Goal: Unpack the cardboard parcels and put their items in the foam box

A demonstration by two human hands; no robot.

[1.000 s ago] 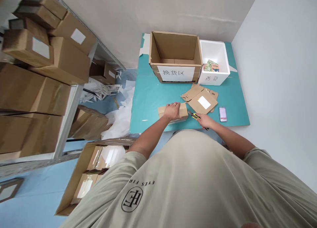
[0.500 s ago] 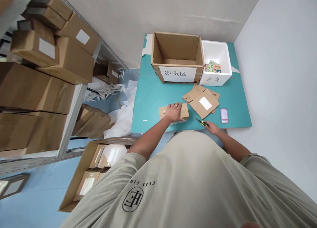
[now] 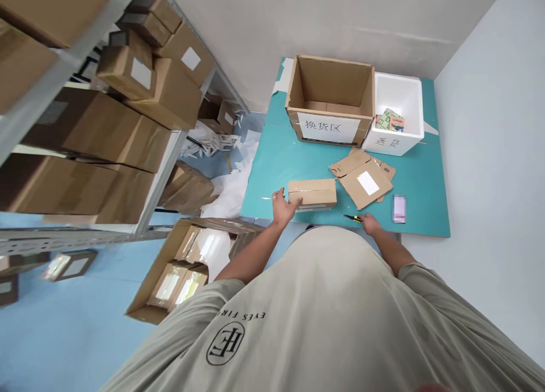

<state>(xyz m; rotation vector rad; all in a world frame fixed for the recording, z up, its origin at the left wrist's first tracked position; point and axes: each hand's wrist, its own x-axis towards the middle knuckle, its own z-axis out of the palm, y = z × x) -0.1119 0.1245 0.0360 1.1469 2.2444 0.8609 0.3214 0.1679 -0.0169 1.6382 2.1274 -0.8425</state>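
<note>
A small taped cardboard box (image 3: 313,193) lies near the front edge of the teal table. My left hand (image 3: 283,208) is at its left end with fingers spread; the thumb rests against the box's near left corner, and the fingers are not closed round it. To the right of the box, my right hand (image 3: 371,224) is closed round a black and yellow box cutter (image 3: 354,218), its tip pointing left. The cutter is a short way off the box, not touching it. Flattened cardboard packaging (image 3: 361,182) with a white label lies behind the cutter.
A large open carton (image 3: 327,125) and a white foam box (image 3: 394,143) holding small colourful packets stand at the back of the table (image 3: 272,153). A phone (image 3: 399,209) lies at right. On my left are shelves of cartons (image 3: 170,91) and a floor carton (image 3: 142,301) of parcels.
My left hand has moved off the top of the box to its left end, and its fingers have spread. The right hand still grips the box cutter. The view has shifted left.
</note>
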